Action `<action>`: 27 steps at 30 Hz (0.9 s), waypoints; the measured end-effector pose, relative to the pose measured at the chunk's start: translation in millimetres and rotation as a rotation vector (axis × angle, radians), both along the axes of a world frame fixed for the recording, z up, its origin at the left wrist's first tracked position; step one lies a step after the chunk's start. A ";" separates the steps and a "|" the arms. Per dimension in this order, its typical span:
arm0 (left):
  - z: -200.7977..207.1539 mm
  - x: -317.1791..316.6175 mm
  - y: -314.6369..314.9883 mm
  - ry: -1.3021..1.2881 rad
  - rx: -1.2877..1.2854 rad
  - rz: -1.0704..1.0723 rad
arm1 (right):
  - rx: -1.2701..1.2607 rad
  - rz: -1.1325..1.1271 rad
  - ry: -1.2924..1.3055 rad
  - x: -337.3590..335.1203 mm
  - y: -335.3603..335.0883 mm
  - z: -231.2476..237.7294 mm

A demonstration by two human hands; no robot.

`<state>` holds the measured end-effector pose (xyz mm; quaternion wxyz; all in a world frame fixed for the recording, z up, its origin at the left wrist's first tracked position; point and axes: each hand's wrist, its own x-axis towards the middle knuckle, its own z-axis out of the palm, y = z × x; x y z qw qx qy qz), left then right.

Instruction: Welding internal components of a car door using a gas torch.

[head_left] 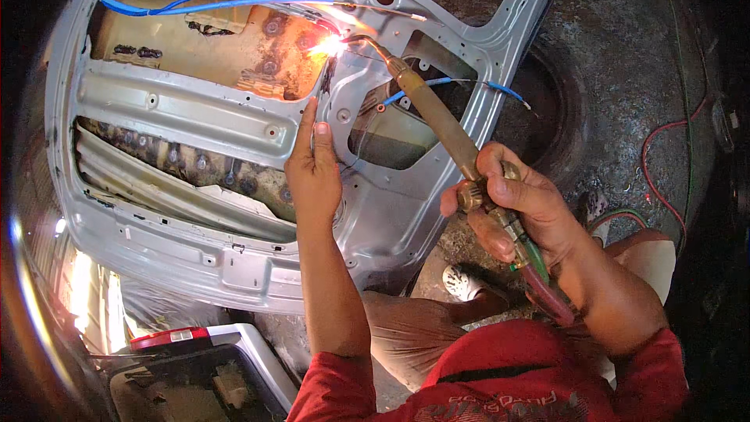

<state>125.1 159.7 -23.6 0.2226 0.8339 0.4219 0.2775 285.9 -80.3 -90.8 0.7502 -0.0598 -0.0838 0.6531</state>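
Note:
My right hand [519,207] is wrapped around a brass gas torch [437,109], its fingers by the valve knob. From the bent torch tip, a bright flame [330,45] with sparks meets the silver car door panel [211,98] at the edge of an upper opening. The metal just below the flame is blackened. My left hand [315,168] is over the panel below the flame, index finger stretched upward and thumb near it. Between these fingers shows what looks like a thin wire [313,139]; most of it is hidden. Red and green hoses [544,285] run from the torch handle.
Blue-sleeved wires [226,5] lie across the panel's top, and another blue wire [504,92] crosses its right side. A tire-like dark ring [558,109] is partly under the panel. A vehicle part with a red light [172,337] stands lower left. Hoses [650,156] trail on the floor at right.

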 end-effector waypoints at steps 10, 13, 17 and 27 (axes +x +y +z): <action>14.6 7.0 -12.7 0.053 -0.181 0.129 | 0.025 -0.003 -0.013 -1.4 2.5 -2.3; 2.2 -3.6 2.9 0.055 0.094 0.015 | -0.006 0.001 0.015 -3.6 0.1 1.8; 2.4 -6.1 -9.2 0.009 0.071 -0.005 | 0.033 -0.011 -0.003 -1.0 -10.8 -1.5; -169.1 -89.0 -168.8 0.154 -0.178 -0.264 | 0.035 0.028 -0.008 9.7 -56.3 24.8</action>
